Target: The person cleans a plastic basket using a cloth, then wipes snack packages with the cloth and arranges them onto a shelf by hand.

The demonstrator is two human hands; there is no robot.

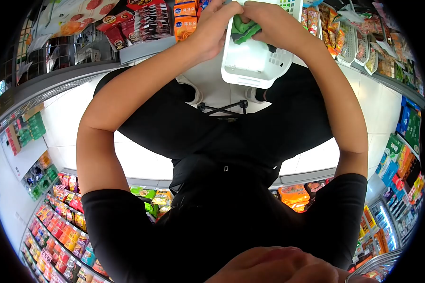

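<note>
A white plastic basket (257, 70) with slotted sides is held over the floor between my knees, tilted so that its inside shows. Crumpled green packets (243, 32) lie at its far end, with a small dark item beside them. My left hand (217, 26) is bent over the basket's left rim, fingers closed and pointing towards the other hand; what they pinch is hidden. From the right, my right hand (271, 23) reaches into the basket, its curled fingers against the green packets. The fingertips of both hands nearly meet at the top edge of the view.
Ahead on the left, a shelf holds red snack packets (151, 21) and orange packets (185, 21). More white baskets (348, 45) of wrapped snacks stand at the right. Behind me are snack shelves (61, 226). A black folding stool frame (222, 108) stands between my feet.
</note>
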